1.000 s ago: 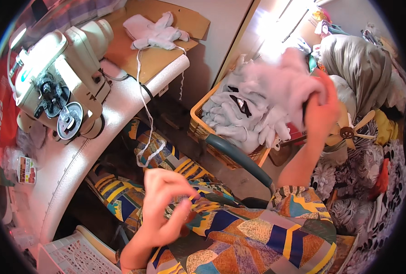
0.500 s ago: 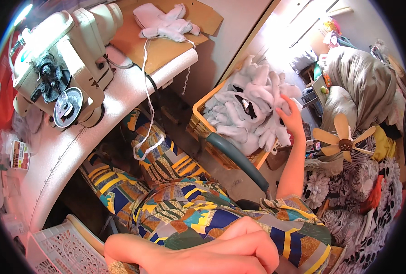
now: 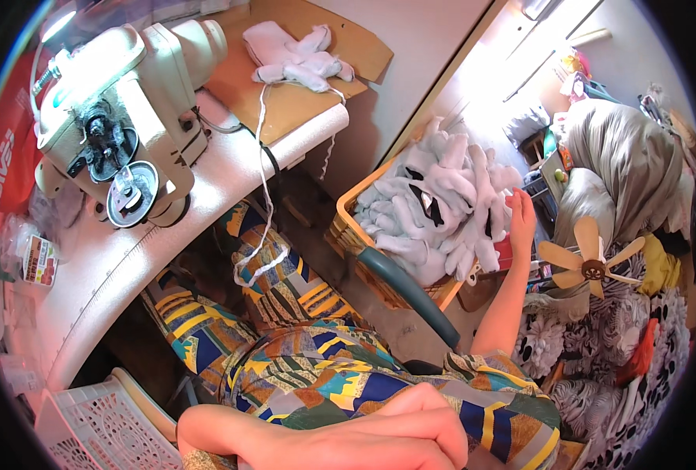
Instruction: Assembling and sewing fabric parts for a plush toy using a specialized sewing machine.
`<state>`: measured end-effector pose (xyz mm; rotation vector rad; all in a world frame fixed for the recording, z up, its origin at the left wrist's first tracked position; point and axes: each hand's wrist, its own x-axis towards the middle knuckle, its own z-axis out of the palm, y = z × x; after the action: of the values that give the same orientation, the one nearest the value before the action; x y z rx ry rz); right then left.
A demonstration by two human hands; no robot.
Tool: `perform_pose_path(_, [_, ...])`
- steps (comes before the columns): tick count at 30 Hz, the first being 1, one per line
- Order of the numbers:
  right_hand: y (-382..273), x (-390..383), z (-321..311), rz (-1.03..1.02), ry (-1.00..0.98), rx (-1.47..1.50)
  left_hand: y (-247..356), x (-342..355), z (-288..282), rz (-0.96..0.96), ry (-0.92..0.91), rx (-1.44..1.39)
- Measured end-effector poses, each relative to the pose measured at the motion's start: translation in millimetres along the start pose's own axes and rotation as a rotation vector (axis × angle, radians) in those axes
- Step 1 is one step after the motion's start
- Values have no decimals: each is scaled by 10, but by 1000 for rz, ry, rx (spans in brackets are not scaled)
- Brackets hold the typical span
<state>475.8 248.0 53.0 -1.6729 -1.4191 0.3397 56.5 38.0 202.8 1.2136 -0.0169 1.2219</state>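
Observation:
A heap of white plush pieces, several with dark slits, fills a yellow basket in front of me to the right. At the heap's right edge is my right hand, its fingers drawn together against a white plush piece, though their tips are partly hidden. Low in the view, my left hand lies over my patterned lap with its fingers curled under. Whatever it may hold is hidden beneath it. On the brown board rests a separate white plush piece with thread trailing down toward my legs.
A pale sewing machine with a round disc stands on the curved white table. The basket's dark green handle arches toward me. At lower left is a white plastic crate. A wooden-bladed fan and black-and-white fabric fill the right side.
My right hand has drawn its fingers together and slid toward the heap's right edge. The whole view has shifted slightly. My left hand keeps about the same pose.

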Motion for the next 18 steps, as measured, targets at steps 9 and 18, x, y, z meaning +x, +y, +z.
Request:
perform_pose_path(9, [-1534,-88,1068,-717,61,-125,24,-104,-196,-13,-93,204])
perform_pose_path(18, [-2698,678,3058,-842,-328,54,151,-355,-168,-487,395,291])
